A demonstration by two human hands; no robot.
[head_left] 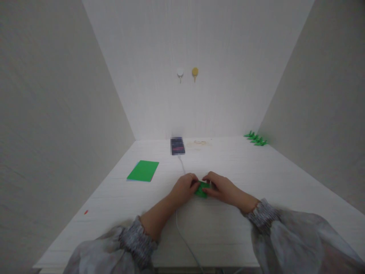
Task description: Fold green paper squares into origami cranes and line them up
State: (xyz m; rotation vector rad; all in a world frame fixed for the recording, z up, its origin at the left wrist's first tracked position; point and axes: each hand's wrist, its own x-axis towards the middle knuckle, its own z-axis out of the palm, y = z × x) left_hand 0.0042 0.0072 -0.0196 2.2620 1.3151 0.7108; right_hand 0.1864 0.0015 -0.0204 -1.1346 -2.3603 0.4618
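Observation:
Between my hands, near the middle of the white table, is a small folded piece of green paper. My left hand pinches its left side between thumb and fingers. From the other side my right hand grips the paper's right edge, thumb on the near face. The fingertips partly cover the paper, so its exact folds cannot be made out. A stack of square green paper lies flat to the left, with other colours peeking out at its edges. Several folded green paper cranes stand in a row at the back right.
A dark phone-like device, blurred out, sits at the back, with a white cable running under my left arm to the front edge. A small red scrap lies at left. White and yellow hooks hang on the back wall.

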